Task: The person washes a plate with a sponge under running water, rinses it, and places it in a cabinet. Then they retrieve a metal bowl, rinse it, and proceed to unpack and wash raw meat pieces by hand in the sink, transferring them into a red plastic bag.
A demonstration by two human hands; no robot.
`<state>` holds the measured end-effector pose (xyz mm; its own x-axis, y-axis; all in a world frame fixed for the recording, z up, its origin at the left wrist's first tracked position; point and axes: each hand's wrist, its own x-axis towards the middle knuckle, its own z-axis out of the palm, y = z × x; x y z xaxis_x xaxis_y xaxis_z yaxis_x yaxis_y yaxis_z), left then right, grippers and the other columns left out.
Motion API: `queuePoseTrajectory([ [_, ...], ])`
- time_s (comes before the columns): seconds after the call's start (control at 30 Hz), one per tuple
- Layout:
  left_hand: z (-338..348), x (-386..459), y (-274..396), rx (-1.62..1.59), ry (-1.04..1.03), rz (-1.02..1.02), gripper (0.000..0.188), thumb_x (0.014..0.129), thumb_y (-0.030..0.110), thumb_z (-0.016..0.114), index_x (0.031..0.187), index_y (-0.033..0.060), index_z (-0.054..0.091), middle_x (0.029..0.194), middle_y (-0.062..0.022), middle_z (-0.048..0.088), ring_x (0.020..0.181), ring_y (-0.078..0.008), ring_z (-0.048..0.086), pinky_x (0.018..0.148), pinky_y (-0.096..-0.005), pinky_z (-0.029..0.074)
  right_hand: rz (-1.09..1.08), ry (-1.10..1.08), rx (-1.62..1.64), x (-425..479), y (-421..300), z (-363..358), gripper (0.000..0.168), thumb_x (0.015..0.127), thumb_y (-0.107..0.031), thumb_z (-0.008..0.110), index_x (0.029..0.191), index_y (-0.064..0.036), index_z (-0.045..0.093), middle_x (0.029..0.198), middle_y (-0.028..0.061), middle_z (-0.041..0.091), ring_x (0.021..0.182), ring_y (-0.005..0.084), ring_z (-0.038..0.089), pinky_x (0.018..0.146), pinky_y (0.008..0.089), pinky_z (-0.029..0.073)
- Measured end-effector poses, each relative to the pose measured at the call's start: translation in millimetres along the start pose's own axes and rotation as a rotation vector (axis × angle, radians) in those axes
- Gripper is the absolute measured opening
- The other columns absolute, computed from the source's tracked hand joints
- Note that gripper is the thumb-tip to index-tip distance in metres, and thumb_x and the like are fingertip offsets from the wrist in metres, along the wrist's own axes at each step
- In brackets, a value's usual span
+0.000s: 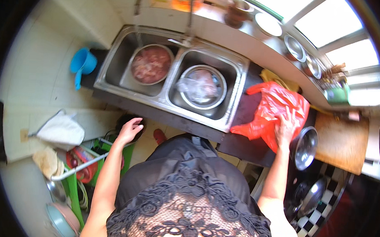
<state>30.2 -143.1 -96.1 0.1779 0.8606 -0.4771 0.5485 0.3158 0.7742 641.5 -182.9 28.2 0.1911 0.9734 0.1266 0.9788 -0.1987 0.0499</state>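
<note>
My right hand [285,126] lies on a red plastic bag [263,112] on the dark counter, fingers spread; whether it grips the plastic cannot be told. My left hand [130,130] hangs in the air in front of the counter, fingers bent, with nothing seen in it. In the left sink basin, water runs from the faucet [190,17] into a metal bowl of raw meat [152,64]. The right basin holds a metal bowl [221,97] with a clear plastic bag [199,87] and something pinkish in it.
A blue plastic dipper [84,61] is left of the double sink [193,116]. Right of the red bag are a metal bowl [304,148], tilted, and a wooden cutting board [341,141]. Bowls and jars line the window ledge. A rack with green sides [70,189] stands at lower left.
</note>
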Motion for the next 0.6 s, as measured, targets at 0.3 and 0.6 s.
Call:
queuePoseTrajectory([
  [0.3, 10.1, 19.8, 93.9, -0.047, -0.042, 0.173, 0.035, 0.088, 0.009, 0.061, 0.123, 0.0023, 0.056, 0.117, -0.0104, 0.062, 0.105, -0.0193, 0.060, 0.093, -0.0327, 0.047, 0.235, 0.437, 1.646, -10.9, 50.8, -28.0, 0.014, 0.094, -0.008, 0.055, 0.107, -0.004, 0.057, 0.139, 0.0163, 0.047, 0.127, 0.0226, 0.045, 0.104, 0.0342, 0.038],
  [0.6, 109.9, 59.8, 332.5, 0.291, -0.043, 1.035, 0.079, 0.077, 0.024, 0.073, 0.144, 0.0079, 0.033, 0.149, -0.0168, 0.030, 0.137, -0.0304, 0.031, 0.110, -0.0406, 0.030, 0.032, 0.312, 2.206, -1.4, 37.4, -59.5, 0.011, 0.083, -0.010, 0.050, 0.084, 0.000, 0.055, 0.139, 0.0244, 0.043, 0.131, 0.0354, 0.040, 0.109, 0.0476, 0.032],
])
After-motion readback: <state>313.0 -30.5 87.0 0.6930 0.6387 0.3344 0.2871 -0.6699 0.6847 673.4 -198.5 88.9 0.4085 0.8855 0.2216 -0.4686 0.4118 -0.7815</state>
